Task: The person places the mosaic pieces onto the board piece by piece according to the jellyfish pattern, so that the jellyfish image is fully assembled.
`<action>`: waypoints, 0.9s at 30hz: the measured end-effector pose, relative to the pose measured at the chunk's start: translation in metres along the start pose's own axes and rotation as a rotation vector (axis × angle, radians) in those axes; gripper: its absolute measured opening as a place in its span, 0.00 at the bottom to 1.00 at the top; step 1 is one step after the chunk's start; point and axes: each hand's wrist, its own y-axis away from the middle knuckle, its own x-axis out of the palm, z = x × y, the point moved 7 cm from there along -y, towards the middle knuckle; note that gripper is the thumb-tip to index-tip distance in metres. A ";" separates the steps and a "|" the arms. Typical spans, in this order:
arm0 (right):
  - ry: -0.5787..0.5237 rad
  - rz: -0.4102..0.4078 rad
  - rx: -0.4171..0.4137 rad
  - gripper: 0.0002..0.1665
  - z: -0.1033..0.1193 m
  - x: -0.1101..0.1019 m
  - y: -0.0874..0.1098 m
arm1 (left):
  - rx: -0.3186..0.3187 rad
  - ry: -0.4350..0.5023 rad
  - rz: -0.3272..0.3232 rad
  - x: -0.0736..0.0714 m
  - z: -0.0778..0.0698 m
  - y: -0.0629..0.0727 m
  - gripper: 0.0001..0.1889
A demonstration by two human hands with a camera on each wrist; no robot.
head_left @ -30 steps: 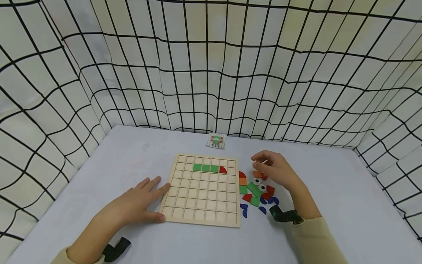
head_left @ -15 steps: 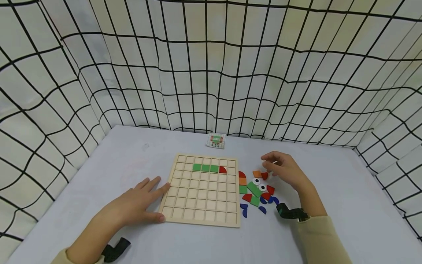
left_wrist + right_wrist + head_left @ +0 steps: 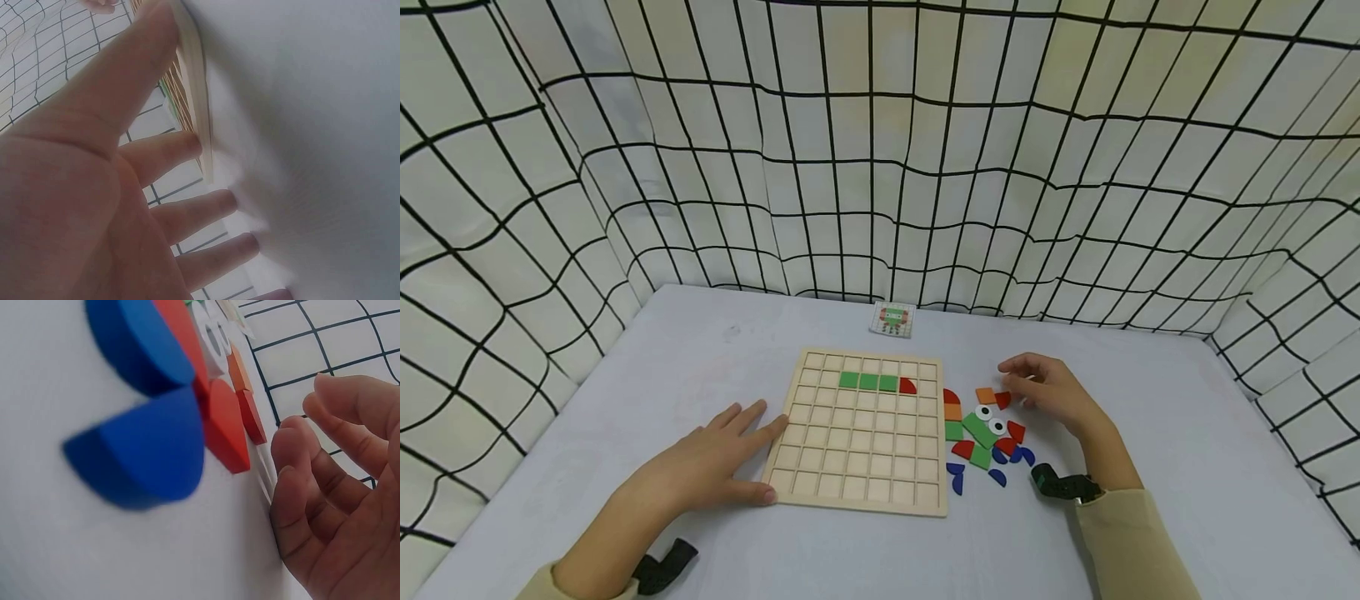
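A wooden grid board [image 3: 857, 506] lies flat on the white table. Three green squares [image 3: 868, 381] and a red quarter-circle [image 3: 907, 386] sit in a row in its upper cells. My left hand [image 3: 711, 462] rests with fingers spread at the board's left side, thumb and index fingertip touching the edge. Just right of the loose pieces, my right hand [image 3: 1051, 392] hovers with loosely bent fingers and nothing in them. Nearest to it are a red piece [image 3: 1003, 400] and an orange square [image 3: 985, 396]. In the right wrist view, a blue half-circle [image 3: 153, 450] lies before the hand.
Loose green pieces [image 3: 980, 431], white eye discs [image 3: 983, 412], blue half-circles [image 3: 997, 477] and red pieces [image 3: 962, 450] crowd the board's right edge, some touching it. A small picture card [image 3: 892, 320] lies behind the board. Black netting [image 3: 871, 167] surrounds the table.
My right hand has shifted right, away from over the orange and red pieces, then lowered slightly. My left hand and the board have stayed put.
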 end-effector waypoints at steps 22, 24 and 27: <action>0.230 0.065 0.037 0.17 -0.004 0.009 0.000 | -0.002 0.011 0.002 0.001 0.000 0.001 0.50; 0.255 0.073 0.035 0.15 -0.003 0.009 0.001 | -0.002 0.010 0.003 0.000 0.000 0.001 0.50; 0.268 0.091 0.032 0.13 -0.002 0.009 0.001 | -0.005 0.010 0.007 0.001 0.000 0.001 0.50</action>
